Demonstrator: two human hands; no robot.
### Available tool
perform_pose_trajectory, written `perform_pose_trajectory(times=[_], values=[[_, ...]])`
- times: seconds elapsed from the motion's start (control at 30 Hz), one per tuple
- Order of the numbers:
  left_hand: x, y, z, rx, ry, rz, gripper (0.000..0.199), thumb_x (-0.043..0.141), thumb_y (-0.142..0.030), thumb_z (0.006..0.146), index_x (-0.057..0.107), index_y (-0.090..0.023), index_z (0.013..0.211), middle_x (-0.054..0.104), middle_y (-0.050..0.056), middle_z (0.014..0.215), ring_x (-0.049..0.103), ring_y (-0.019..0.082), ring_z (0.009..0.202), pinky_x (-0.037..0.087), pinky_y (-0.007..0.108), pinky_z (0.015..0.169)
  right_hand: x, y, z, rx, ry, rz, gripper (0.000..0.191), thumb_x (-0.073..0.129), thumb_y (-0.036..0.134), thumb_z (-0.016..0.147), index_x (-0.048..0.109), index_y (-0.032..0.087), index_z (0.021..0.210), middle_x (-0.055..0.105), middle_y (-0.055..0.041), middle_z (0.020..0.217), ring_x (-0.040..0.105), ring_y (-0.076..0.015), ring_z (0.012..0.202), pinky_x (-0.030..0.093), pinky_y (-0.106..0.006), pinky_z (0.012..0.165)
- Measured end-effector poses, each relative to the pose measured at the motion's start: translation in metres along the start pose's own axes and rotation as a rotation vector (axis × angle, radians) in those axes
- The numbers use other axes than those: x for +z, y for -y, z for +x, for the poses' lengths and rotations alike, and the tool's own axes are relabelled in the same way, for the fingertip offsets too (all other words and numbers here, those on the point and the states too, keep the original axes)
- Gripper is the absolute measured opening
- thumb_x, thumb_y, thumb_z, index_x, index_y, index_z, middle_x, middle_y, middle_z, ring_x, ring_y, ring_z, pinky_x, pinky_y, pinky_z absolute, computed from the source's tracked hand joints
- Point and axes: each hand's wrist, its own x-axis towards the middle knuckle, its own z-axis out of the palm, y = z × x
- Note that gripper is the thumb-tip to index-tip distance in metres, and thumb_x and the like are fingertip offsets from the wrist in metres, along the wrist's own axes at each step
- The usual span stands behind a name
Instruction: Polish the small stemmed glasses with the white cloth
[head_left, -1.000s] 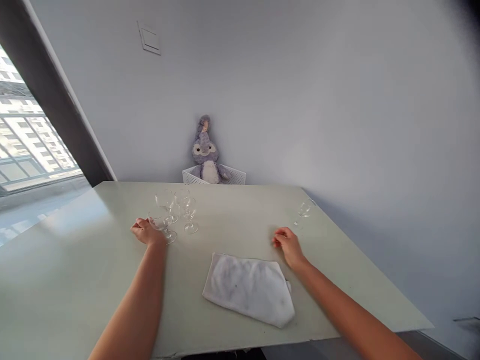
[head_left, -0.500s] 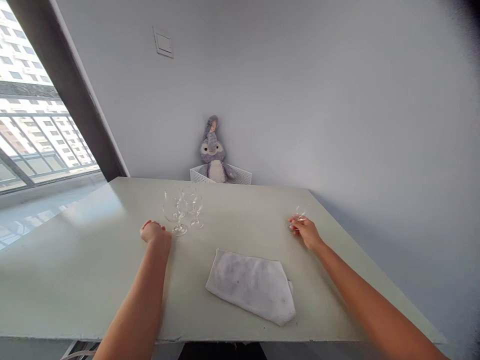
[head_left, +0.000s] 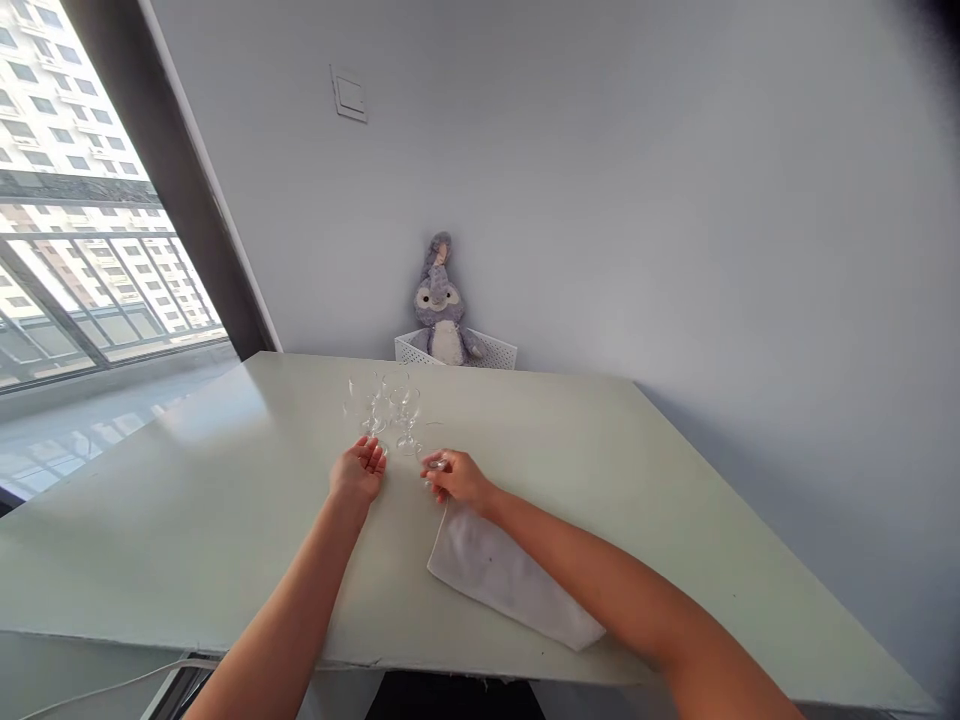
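My right hand (head_left: 463, 480) is closed around the stem of a small clear wine glass (head_left: 436, 464), just above the cloth's upper left corner. The bowl of that glass is faint against the pale table. My left hand (head_left: 358, 470) is turned palm up with its fingers loosely curled and nothing visible in it. Its fingertips are by the foot of a larger wine glass (head_left: 367, 408). Close to that glass stand other clear stemmed glasses, one of them a smaller wine glass (head_left: 407, 420). A folded white cloth (head_left: 491, 575) lies in front, partly hidden under my right forearm.
The pale table (head_left: 675, 530) reaches back to the grey wall. Behind its far edge, a plush toy (head_left: 442, 315) sits in a white perforated basket (head_left: 495, 350). A window is on the left, and a cable (head_left: 112, 685) hangs below the near edge.
My right hand has carried the wine glass from the table's right side leftward to beside the standing glasses. My left hand has moved slightly right and turned palm up, its fingers loosening.
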Motion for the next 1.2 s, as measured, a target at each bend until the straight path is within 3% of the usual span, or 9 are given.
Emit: perform_pose_trajectory(times=[0.13, 0.27, 0.47, 0.6, 0.7, 0.9, 1.2], values=[[-0.006, -0.005, 0.014, 0.055, -0.011, -0.001, 0.026, 0.046, -0.001, 0.062, 0.054, -0.017, 0.081, 0.059, 0.004, 0.080, 0.057, 0.009, 0.063, 0.046, 0.021, 0.055, 0.033, -0.001, 0.022, -0.036, 0.018, 0.022, 0.024, 0.063, 0.023, 0.065, 0.059, 0.016, 0.087, 0.061, -0.0017, 0.077, 0.048, -0.0067, 0.050, 0.045, -0.021, 0.042], [-0.015, -0.004, 0.023, 0.151, -0.025, -0.020, 0.029, 0.045, 0.000, 0.065, 0.053, -0.019, 0.085, 0.060, 0.003, 0.085, 0.058, 0.008, 0.067, 0.047, 0.022, 0.062, 0.050, 0.001, 0.038, -0.062, -0.005, 0.017, 0.026, 0.060, 0.019, 0.063, 0.058, 0.018, 0.089, 0.060, -0.0022, 0.087, 0.052, -0.0078, 0.055, 0.045, -0.020, 0.043], [-0.023, -0.002, 0.023, 0.256, -0.101, -0.022, 0.036, 0.047, -0.001, 0.063, 0.056, -0.022, 0.091, 0.059, 0.002, 0.093, 0.055, 0.005, 0.066, 0.046, 0.020, 0.064, 0.044, 0.003, 0.040, 0.002, -0.413, -0.074, 0.040, 0.051, 0.017, 0.064, 0.051, 0.021, 0.104, 0.054, -0.0025, 0.103, 0.052, -0.0057, 0.052, 0.042, -0.021, 0.050], [-0.020, 0.002, 0.018, 0.264, -0.097, -0.022, 0.036, 0.049, -0.001, 0.063, 0.057, -0.022, 0.091, 0.059, 0.002, 0.096, 0.055, 0.005, 0.067, 0.045, 0.020, 0.064, 0.047, 0.002, 0.043, 0.051, -0.366, -0.019, 0.060, 0.053, 0.021, 0.063, 0.041, 0.022, 0.121, 0.057, -0.0004, 0.090, 0.058, -0.0112, 0.059, 0.042, -0.025, 0.057], [-0.019, 0.004, 0.015, 0.265, -0.088, -0.022, 0.036, 0.049, -0.001, 0.063, 0.057, -0.021, 0.091, 0.059, 0.002, 0.096, 0.055, 0.005, 0.067, 0.045, 0.020, 0.064, 0.058, 0.000, 0.049, 0.049, -0.345, 0.034, 0.066, 0.053, 0.020, 0.061, 0.037, 0.019, 0.125, 0.058, 0.0021, 0.076, 0.058, -0.0131, 0.062, 0.041, -0.024, 0.055], [-0.018, 0.005, 0.012, 0.267, -0.073, -0.011, 0.038, 0.048, 0.001, 0.061, 0.057, -0.022, 0.089, 0.059, 0.002, 0.092, 0.054, 0.005, 0.066, 0.045, 0.019, 0.061, 0.071, 0.000, 0.061, 0.023, -0.310, 0.032, 0.051, 0.052, 0.019, 0.060, 0.049, 0.021, 0.111, 0.057, 0.0048, 0.063, 0.050, -0.0112, 0.054, 0.036, -0.021, 0.047], [-0.017, 0.010, 0.007, 0.275, -0.082, 0.032, 0.043, 0.046, 0.001, 0.055, 0.058, -0.022, 0.089, 0.056, 0.001, 0.092, 0.048, 0.003, 0.059, 0.039, 0.018, 0.055, 0.070, 0.004, 0.069, 0.014, -0.304, 0.001, 0.048, 0.053, 0.020, 0.062, 0.050, 0.023, 0.110, 0.061, 0.0018, 0.073, 0.054, -0.0132, 0.065, 0.039, -0.020, 0.052]])
